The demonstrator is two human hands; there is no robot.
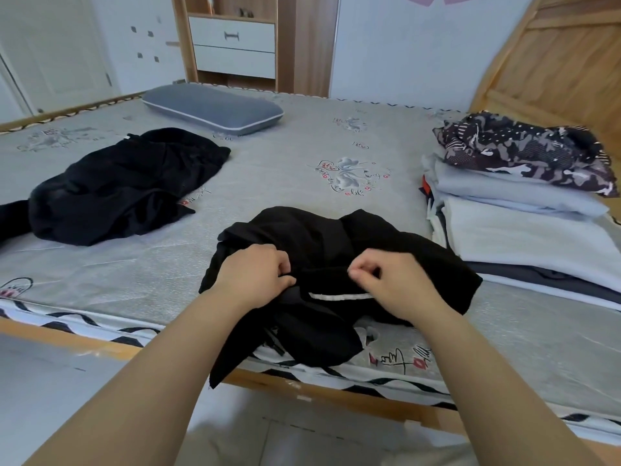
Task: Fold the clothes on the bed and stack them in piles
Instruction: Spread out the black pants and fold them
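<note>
Gripping a crumpled black garment [322,250] at the near edge of the bed [302,156], the left hand [255,275] and right hand [383,280] both pinch its fabric; its shape is unclear, one corner hanging off the edge.

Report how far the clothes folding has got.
Done: a folded pile sits on the right of the bed, patterned garment on top. In hand: left hand and right hand grip a black garment at the near edge. Left: another black garment lies unfolded.
</note>
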